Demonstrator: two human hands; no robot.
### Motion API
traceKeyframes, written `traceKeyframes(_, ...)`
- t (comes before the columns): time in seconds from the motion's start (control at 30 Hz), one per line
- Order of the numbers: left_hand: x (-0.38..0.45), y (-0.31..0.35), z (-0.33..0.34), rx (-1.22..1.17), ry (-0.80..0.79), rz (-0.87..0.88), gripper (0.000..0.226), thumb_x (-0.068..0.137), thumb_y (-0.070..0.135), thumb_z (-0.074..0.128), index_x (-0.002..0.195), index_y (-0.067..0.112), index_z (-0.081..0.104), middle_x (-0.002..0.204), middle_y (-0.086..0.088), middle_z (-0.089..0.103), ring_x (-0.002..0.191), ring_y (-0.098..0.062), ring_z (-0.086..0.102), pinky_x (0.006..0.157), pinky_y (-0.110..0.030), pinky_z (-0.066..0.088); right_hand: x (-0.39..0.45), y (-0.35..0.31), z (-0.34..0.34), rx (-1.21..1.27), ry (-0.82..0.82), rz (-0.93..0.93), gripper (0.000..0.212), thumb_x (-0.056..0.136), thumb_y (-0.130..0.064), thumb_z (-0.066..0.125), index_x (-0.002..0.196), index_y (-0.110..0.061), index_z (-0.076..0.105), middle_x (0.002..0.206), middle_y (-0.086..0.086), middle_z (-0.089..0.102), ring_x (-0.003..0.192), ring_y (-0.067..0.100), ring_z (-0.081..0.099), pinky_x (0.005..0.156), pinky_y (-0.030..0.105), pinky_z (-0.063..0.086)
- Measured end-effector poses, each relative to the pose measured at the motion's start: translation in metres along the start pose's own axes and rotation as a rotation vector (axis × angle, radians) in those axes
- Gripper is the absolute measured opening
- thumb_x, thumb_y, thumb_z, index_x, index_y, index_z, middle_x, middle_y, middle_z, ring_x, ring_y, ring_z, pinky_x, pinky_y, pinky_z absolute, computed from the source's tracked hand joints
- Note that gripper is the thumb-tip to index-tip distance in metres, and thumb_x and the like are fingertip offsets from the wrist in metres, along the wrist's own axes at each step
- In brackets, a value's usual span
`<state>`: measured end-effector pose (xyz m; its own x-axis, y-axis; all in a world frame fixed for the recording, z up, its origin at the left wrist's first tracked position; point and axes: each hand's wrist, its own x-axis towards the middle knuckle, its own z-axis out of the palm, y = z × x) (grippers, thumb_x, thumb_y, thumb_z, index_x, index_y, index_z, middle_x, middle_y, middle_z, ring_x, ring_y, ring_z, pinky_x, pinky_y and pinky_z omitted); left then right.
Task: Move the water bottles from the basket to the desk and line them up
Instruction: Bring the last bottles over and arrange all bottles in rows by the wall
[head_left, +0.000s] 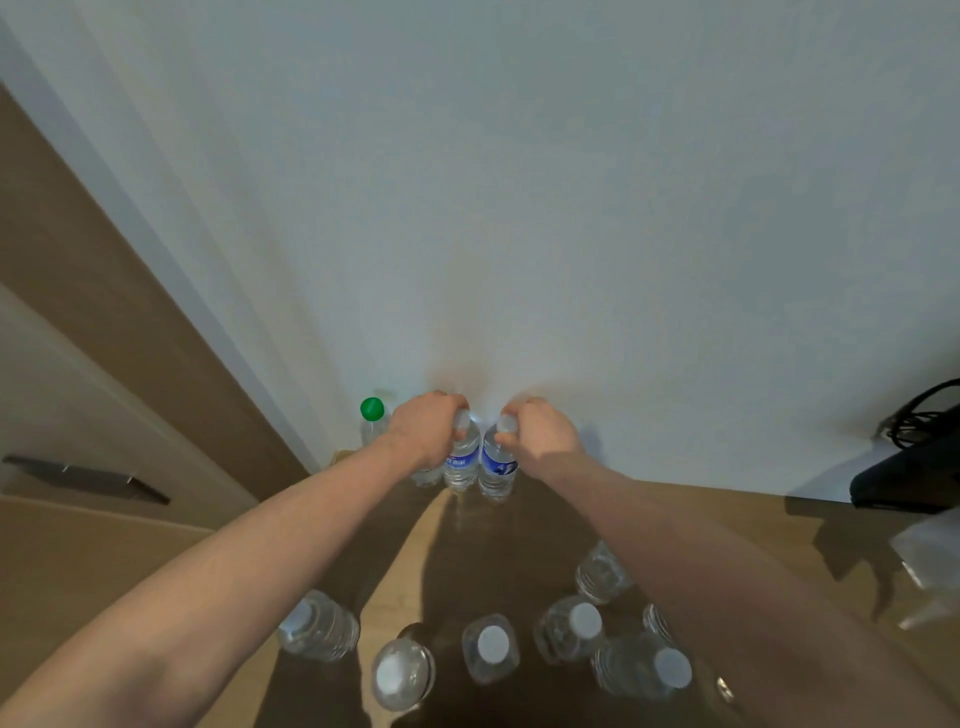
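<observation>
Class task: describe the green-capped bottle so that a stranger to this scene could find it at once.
Look to the far edge of the wooden desk, where it meets the white wall. Left of the left hand stands the green-capped bottle. Every other visible cap is white.

Blue-labelled water bottles, two (462, 460) (497, 465): clear plastic, upright, side by side at the desk's (691, 519) far edge against the wall, each gripped at the cap.
Green-capped bottle (372, 415): upright, just left of them.
White-capped bottles, about seven (491, 647): clear, upright, loosely clustered on the near desk; exact count uncertain under the forearms.
</observation>
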<state>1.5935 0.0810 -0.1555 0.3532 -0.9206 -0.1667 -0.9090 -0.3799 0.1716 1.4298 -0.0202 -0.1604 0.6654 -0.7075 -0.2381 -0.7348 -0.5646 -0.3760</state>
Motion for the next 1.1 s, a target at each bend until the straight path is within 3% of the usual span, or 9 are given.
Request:
traceKeyframes(0.23,-0.048,-0.002,-0.021,-0.157,0.094,-0.009,0.048,0.101,0.034,0.062,0.147,0.027,0.052,0.146,0.002,0.056,0.124,-0.025,0.061,0.098,-0.045,0.054,-0.016,0.001,-0.005,-0.059,0.023,-0.028,0.055,0.102,-0.043,0.069,0.15,-0.019,0.057,0.14,0.01,0.063,0.123,0.032,0.066,0.102,0.042,0.053)
traceKeyframes(0.3,-0.074,-0.006,-0.026,-0.249,0.119,-0.037,0.042,0.1,0.033,0.063,0.141,0.028,0.058,0.136,0.005,0.063,0.11,-0.021,0.067,0.095,-0.042,0.055,-0.024,0.0,-0.008,-0.094,0.033,-0.047,0.055,0.103,-0.039,0.067,0.153,-0.02,0.054,0.139,0.011,0.063,0.123,0.033,0.065,0.101,0.042,0.054)
traceKeyframes(0.4,-0.12,-0.022,-0.03,-0.338,0.122,-0.103,0.033,0.094,0.034,0.07,0.128,0.032,0.067,0.101,0.007,0.074,0.086,-0.015,0.069,0.088,-0.039,0.057,-0.045,-0.011,-0.018,-0.093,0.062,-0.096,0.062,0.101,-0.033,0.067,0.158,-0.024,0.046,0.139,0.008,0.059,0.122,0.031,0.065,0.099,0.041,0.052)
traceKeyframes(0.53,-0.192,-0.051,-0.032,-0.396,0.14,-0.163,0.034,0.093,0.04,0.073,0.126,0.034,0.069,0.107,0.016,0.07,0.09,-0.006,0.068,0.091,-0.037,0.056,-0.114,-0.031,-0.029,0.25,0.197,-0.214,0.056,0.095,-0.025,0.074,0.147,-0.029,0.057,0.121,-0.009,0.061,0.082,0.008,0.065,0.09,0.029,0.053)
traceKeyframes(0.6,-0.228,-0.065,-0.028,-0.401,0.148,-0.186,0.034,0.093,0.043,0.072,0.126,0.037,0.068,0.112,0.018,0.069,0.094,-0.003,0.066,0.09,-0.038,0.058,-0.16,-0.027,-0.027,0.377,0.203,-0.265,0.045,0.094,-0.022,0.077,0.136,-0.031,0.066,0.112,-0.015,0.065,0.077,0.01,0.067,0.083,0.022,0.054)
traceKeyframes(0.7,-0.269,-0.078,-0.017,-0.397,0.13,-0.206,0.032,0.093,0.045,0.071,0.124,0.04,0.066,0.118,0.02,0.067,0.098,0.003,0.063,0.085,-0.038,0.058,-0.216,-0.009,-0.018,0.37,0.097,-0.155,0.039,0.096,-0.026,0.076,0.128,-0.046,0.067,0.113,-0.023,0.066,0.088,-0.002,0.068,0.075,0.012,0.051)
traceKeyframes(0.8,-0.29,-0.075,-0.003,-0.421,0.107,-0.219,0.034,0.093,0.047,0.069,0.127,0.043,0.064,0.124,0.023,0.064,0.103,0.005,0.06,0.088,-0.038,0.058,-0.255,0.02,0.0,0.376,0.096,-0.05,0.038,0.097,-0.026,0.077,0.125,-0.049,0.065,0.113,-0.027,0.066,0.095,-0.006,0.066,0.076,0.017,0.058)
traceKeyframes(0.97,-0.289,-0.038,0.003,-0.475,0.082,-0.115,0.037,0.094,0.044,0.069,0.13,0.043,0.063,0.121,0.021,0.062,0.106,0.0,0.059,0.091,-0.04,0.057,-0.302,0.055,0.017,0.484,0.284,0.118,0.041,0.09,-0.004,0.079,0.118,-0.033,0.077,0.106,-0.018,0.073,0.077,0.011,0.071,0.07,0.02,0.055)
traceKeyframes(1.1,-0.276,-0.024,0.003,-0.424,0.084,-0.074,0.033,0.094,0.042,0.07,0.127,0.039,0.065,0.121,0.02,0.061,0.101,-0.005,0.061,0.089,-0.037,0.053,-0.325,0.062,0.022,0.449,0.267,0.165,0.04,0.09,-0.013,0.082,0.118,-0.041,0.074,0.106,-0.024,0.071,0.074,0.008,0.07,0.072,0.024,0.057)
